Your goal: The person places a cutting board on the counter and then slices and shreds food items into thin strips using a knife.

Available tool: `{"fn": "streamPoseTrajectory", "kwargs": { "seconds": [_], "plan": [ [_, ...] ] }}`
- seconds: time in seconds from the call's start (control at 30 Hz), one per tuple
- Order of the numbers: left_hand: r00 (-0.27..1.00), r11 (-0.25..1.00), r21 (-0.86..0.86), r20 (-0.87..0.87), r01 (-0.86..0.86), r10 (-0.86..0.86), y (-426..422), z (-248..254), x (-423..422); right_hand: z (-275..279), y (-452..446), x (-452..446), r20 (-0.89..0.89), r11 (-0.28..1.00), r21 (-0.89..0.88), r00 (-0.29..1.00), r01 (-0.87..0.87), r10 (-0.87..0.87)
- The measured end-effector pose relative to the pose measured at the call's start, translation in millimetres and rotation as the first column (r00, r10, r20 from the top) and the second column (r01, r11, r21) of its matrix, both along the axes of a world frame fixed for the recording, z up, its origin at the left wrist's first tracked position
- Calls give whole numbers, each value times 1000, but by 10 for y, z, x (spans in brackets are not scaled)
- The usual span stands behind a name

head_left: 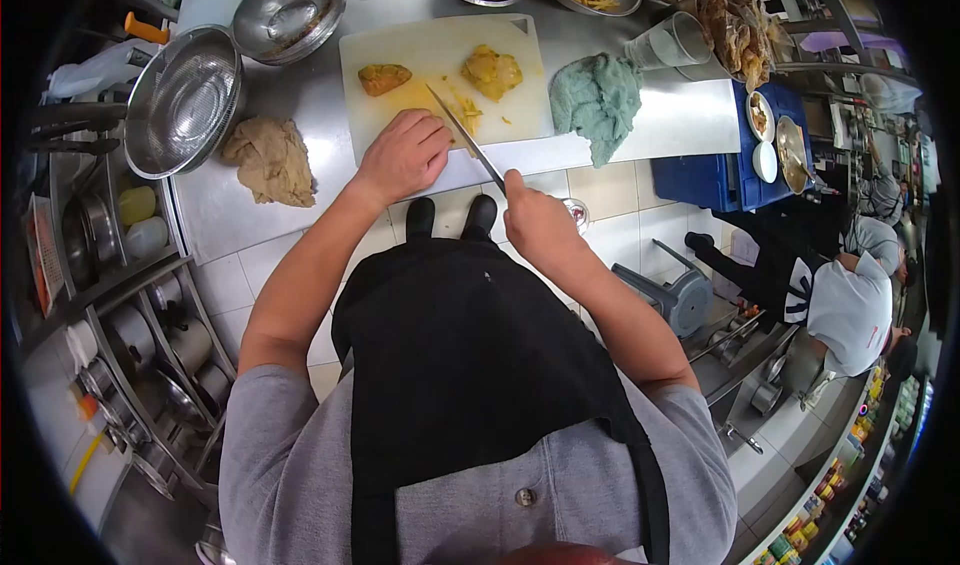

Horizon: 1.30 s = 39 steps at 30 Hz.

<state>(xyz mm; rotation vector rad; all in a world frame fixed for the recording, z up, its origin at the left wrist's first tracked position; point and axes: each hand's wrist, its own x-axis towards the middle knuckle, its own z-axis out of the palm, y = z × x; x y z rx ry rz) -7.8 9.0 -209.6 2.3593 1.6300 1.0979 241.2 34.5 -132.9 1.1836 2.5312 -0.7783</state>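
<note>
Upper centre, the right hand (pixel 542 221) grips a knife (pixel 468 139) over a cutting board (pixel 430 43) with yellow chunks (pixel 492 72); whether the curled left hand (pixel 404 155) holds anything is hidden; a slipping knife could nick it, being so close.

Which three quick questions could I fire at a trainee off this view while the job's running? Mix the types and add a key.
1. Which hand grips the knife?
2. True or false: the brown cloth lies to the left of the cutting board, as the picture shows it.
3. Leaving out the small scraps, how many large food chunks lie uncovered on the board?

Key:
1. The right hand.
2. True; it lies on the metal counter.
3. Two, one on either side of the knife's tip.
</note>
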Motion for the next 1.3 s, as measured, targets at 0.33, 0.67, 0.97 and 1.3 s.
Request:
{"fn": "streamPoseTrajectory", "kwargs": {
  "seconds": [0.33, 0.67, 0.97, 1.3],
  "plan": [
    [1000, 1000, 11, 0, 24, -24, 6, -15, -16, -17, -47, 70, -2, 998, -42, 999, -41, 41],
    [1000, 1000, -5, -7, 25, -25, -31, -29, -38, 81, -13, 75, -29, 998, 36, 998, -51, 52],
    [1000, 1000, 22, 12, 12, -12, -29, -20, -14, -132, -24, 8, 29, 998, -20, 998, -63, 64],
    [1000, 1000, 11, -25, -4, 4, -53, -41, -21, 53, -20, 103, -7, 997, 20, 998, -68, 69]
  ]
}}
